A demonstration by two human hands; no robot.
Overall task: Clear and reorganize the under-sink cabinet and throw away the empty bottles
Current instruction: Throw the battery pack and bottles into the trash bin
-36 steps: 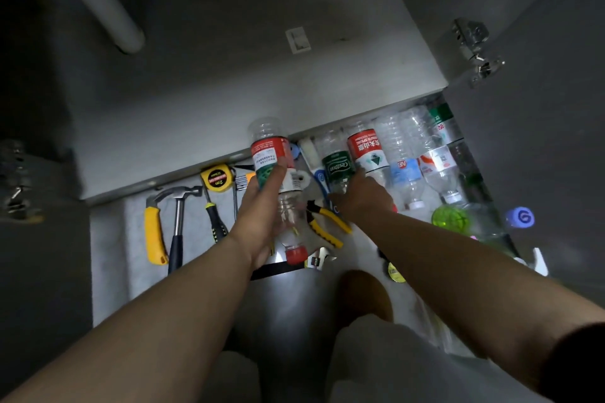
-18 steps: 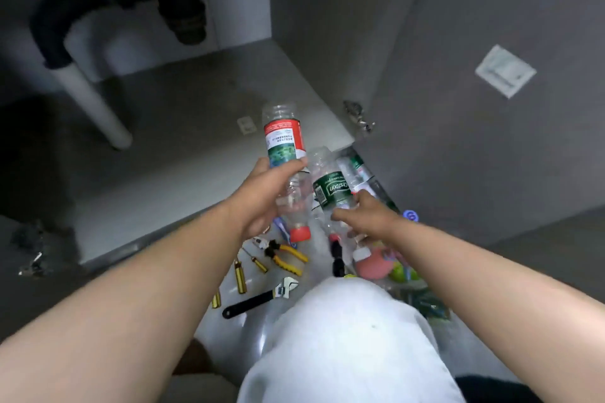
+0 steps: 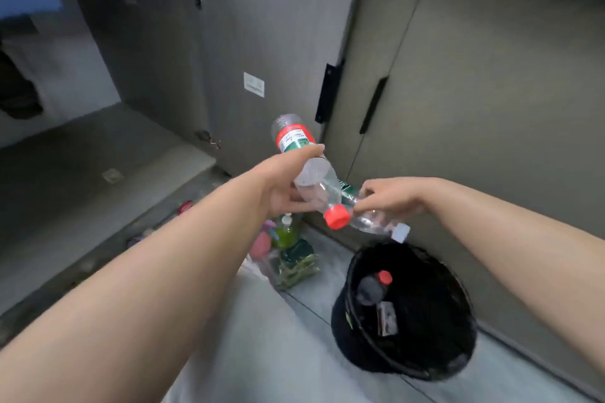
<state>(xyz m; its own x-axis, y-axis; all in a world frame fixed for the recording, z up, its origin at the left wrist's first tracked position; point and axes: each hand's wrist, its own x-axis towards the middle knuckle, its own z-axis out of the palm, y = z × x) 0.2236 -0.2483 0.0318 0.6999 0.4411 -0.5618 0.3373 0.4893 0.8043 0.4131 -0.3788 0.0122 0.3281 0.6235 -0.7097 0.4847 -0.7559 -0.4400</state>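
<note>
While outstretched, right hand (image 3: 391, 198) near bin (image 3: 341, 334)

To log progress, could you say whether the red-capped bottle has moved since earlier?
Yes: the red-capped bottle went right, past the cabinet door's sticker, toward the black bin.

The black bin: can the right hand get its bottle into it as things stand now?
Probably yes: the right hand holds the white-capped bottle above the black bin, and nothing covers its mouth.
</note>
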